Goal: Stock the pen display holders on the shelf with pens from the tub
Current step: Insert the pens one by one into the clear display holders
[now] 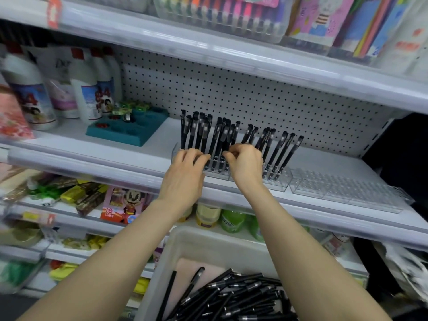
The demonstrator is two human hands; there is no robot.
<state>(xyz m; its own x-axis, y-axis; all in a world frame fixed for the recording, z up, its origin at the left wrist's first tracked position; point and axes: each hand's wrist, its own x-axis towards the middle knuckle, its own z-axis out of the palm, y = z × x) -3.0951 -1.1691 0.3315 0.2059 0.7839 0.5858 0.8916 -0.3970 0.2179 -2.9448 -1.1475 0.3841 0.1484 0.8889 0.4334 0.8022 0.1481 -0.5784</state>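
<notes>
Several black pens (279, 154) stand upright in a clear display holder (281, 181) on the middle shelf. My left hand (185, 174) rests against the holder's front left with its fingers curled at the pens there; I cannot tell if it grips one. My right hand (246, 165) pinches a black pen (228, 137) in the middle group of standing pens. A second clear holder (347, 191) to the right has no pens in it. Below, a white tub (196, 244) holds a heap of loose black pens (236, 297).
A teal tray (129, 130) with small items and white bottles (85, 93) stand to the left on the same shelf. A pegboard back wall (254, 93) is behind the pens. The shelf above carries marker sets and notebooks. Lower shelves hold packaged goods and jars.
</notes>
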